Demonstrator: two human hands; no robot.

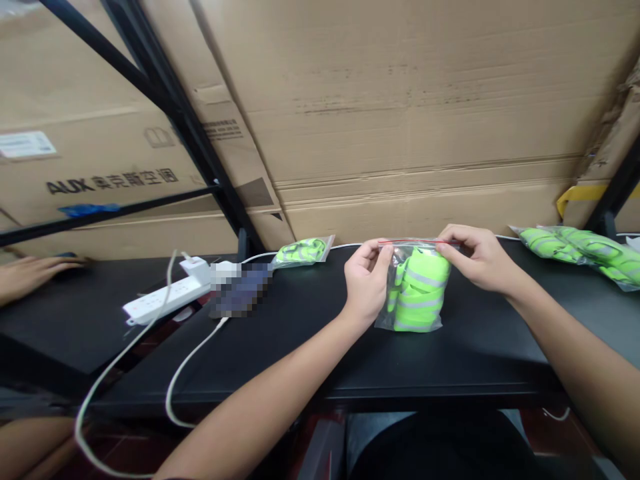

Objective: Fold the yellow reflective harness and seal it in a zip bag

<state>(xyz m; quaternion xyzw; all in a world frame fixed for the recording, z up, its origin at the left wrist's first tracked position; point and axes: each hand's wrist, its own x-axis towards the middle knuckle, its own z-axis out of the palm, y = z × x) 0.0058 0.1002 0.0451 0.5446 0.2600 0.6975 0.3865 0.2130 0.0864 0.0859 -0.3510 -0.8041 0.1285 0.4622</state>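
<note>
Open black tabletop [475, 353] stretches from the front edge up to a clear zip bag [409, 321] holding a neon-green reflective vest [420, 290], near the back edge below a cardboard carton [400, 120], the bag's top pinched by the left hand [367, 280] and right hand [477, 257] (one at each end of the red seal strip [415, 241]).

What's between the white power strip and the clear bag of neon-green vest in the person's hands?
Head view: a pixelated dark object, white cable, and smaller clear bag of neon-green vest.
</note>
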